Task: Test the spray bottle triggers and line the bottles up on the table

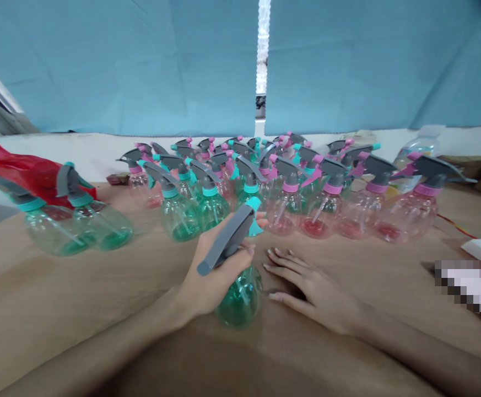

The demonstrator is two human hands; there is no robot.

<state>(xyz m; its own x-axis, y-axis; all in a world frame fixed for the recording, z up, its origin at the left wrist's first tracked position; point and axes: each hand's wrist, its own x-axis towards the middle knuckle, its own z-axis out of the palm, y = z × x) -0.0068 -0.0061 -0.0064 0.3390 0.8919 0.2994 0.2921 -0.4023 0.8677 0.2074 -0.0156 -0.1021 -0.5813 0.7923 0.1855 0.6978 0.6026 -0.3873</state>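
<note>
A green spray bottle (240, 300) with a grey and teal spray head stands upright on the table near the middle. My left hand (215, 270) is wrapped round its neck, just under the spray head. To its right, my right hand (312, 286) lies on the table with its fingers spread, holding nothing and apart from the bottle. Behind both hands stand several green bottles (178, 218) with teal collars and several pink bottles (317, 218) with pink collars.
Two green spray bottles (103, 223) stand on the left, in front of a red plastic bag (29, 165). A large clear bottle (417, 146) is at the back right. A blurred-out flat object (471, 286) lies at the right edge of the wooden table (161, 358).
</note>
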